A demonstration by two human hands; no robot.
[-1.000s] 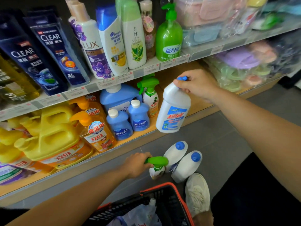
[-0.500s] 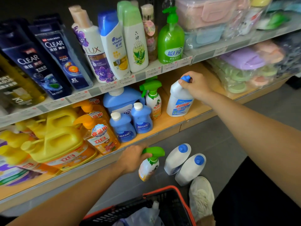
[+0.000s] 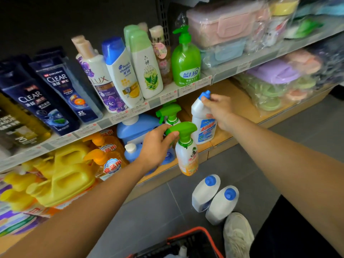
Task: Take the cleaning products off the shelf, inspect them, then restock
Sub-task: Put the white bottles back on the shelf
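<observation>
Green-trigger spray bottle (image 3: 186, 155) gripped by L hand (image 3: 156, 146), R hand (image 3: 219, 110) gripping white bottle (image 3: 202, 125) on shelf (image 3: 242, 108).

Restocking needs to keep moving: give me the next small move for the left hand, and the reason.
Probably set the white spray bottle with the green trigger down on the wooden shelf, beside its twin. The left hand holds it in the air at the shelf's front edge, while the right hand holds the white blue-capped bottle standing there.

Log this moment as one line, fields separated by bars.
left hand: grips spray bottle in air | right hand: holds blue-capped bottle on shelf | floor: two more bottles
</observation>
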